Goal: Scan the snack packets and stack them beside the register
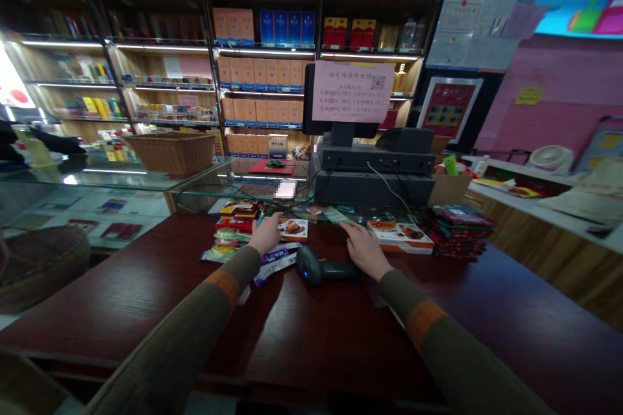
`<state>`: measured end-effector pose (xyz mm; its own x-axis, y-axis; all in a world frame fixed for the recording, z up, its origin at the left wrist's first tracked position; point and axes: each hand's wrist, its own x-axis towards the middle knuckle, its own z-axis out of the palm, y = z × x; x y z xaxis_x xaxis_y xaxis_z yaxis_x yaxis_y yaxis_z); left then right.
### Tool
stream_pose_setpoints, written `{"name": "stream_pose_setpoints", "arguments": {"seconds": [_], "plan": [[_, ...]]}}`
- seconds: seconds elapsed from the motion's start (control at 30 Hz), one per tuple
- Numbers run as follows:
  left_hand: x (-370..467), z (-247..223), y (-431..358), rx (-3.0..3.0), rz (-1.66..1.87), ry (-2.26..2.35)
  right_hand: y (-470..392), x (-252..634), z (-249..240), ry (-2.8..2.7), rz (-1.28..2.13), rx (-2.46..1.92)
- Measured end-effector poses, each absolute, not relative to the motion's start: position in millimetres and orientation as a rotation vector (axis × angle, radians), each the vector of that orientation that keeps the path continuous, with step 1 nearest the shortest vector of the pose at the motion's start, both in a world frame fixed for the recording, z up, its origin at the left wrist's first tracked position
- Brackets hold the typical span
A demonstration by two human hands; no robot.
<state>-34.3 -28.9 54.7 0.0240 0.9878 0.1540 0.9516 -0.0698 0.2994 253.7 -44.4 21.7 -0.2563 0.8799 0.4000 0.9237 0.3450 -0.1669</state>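
My left hand (266,235) reaches over the snack packets with its fingers apart, beside a white and orange chocolate box (295,229); a small blue thing shows at its edge. My right hand (366,250) rests palm down with fingers spread, its fingertips by a pale green slip (335,215). Between my hands a black barcode scanner (311,267) lies on the dark red table. Purple and white stick packets (277,264) lie left of it. Colourful packets (228,237) are left of my left hand. Another chocolate box (402,237) is right of my right hand.
A stack of dark red and green packs (460,230) stands at the right. Behind the table are a monitor with a paper sign (353,92), a cash drawer (374,188) and cables. A wicker basket (172,152) sits on the glass counter at the left, before shelves of boxes.
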Motion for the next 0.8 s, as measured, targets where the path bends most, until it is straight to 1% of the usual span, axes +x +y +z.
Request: {"name": "stream_pose_setpoints", "arguments": {"seconds": [0.27, 0.57, 0.8], "plan": [[-68.3, 47.7, -42.2, 2.236, 0.393, 2.218, -32.4, 232.1, 25.8, -2.238, -0.031, -1.561], [-84.6, 36.3, -45.8, 2.251, 0.394, 2.341, -16.5, 206.6, 26.5, -2.309, 0.061, -1.554], [-89.5, 30.3, -43.7, 2.230, 0.364, 2.367, -1.0, 190.7, 22.8, -2.351, 0.242, -1.526]]}}
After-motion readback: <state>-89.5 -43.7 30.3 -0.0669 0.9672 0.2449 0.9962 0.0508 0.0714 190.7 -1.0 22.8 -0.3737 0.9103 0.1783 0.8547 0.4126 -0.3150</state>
